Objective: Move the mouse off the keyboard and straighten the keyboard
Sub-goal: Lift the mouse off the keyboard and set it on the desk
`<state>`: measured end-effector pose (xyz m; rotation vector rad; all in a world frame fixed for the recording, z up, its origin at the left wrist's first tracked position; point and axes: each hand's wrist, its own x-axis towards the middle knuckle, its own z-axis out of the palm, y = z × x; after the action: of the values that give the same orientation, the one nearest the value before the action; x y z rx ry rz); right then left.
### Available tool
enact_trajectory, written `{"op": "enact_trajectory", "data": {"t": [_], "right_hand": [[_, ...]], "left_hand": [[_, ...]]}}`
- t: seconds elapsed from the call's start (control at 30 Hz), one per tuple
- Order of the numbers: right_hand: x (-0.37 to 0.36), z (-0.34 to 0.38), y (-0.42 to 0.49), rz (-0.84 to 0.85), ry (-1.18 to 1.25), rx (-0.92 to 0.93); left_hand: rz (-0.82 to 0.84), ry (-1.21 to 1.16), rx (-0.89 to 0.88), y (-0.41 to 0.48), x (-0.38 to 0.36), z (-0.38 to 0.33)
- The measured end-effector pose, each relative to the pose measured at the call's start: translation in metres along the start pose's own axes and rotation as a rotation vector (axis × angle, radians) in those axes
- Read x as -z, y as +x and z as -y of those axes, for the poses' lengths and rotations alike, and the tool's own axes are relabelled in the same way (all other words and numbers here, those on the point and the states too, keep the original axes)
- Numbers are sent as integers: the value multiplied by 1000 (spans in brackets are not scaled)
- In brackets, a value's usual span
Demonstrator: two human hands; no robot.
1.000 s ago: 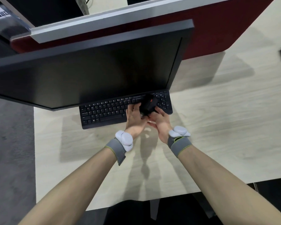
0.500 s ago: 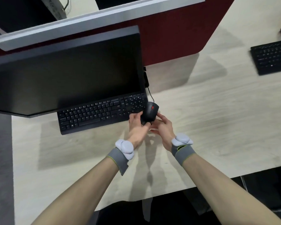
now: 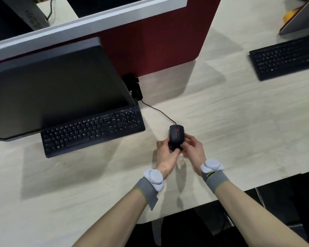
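Note:
A black wired mouse (image 3: 176,135) with a red scroll wheel is held over the light wooden desk, to the right of the black keyboard (image 3: 93,132) and apart from it. My left hand (image 3: 165,155) grips the mouse's left rear. My right hand (image 3: 193,148) grips its right rear. The keyboard lies askew, its right end farther back, and its rear edge is partly hidden under the dark monitor (image 3: 57,86). The mouse cable (image 3: 159,112) runs back to a black mount behind the monitor.
A red partition (image 3: 150,36) closes the back of the desk. A second black keyboard (image 3: 285,57) lies at the far right. The desk's front edge (image 3: 239,190) runs near my wrists, with dark floor below.
Both hands have carried the mouse off the keyboard's right end and to the right, onto the open desk. The view has shifted right, so the second keyboard shows.

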<state>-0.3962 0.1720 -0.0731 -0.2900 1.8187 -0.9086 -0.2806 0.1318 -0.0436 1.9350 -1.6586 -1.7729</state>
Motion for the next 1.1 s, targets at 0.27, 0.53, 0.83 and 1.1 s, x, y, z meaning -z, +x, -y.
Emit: {"op": "enact_trajectory", "data": {"t": [0.27, 0.53, 0.83, 1.1], "right_hand": [[42, -8, 4, -31, -143, 57], [65, -24, 8, -23, -256, 57], [84, -42, -2, -120, -283, 16], [91, -55, -2, -108, -185, 4]], "left_hand": [[76, -117, 50, -3, -38, 6], [78, -205, 84, -9, -57, 16], [94, -277, 177, -9, -60, 17], [108, -288, 91, -8, -52, 23]]}}
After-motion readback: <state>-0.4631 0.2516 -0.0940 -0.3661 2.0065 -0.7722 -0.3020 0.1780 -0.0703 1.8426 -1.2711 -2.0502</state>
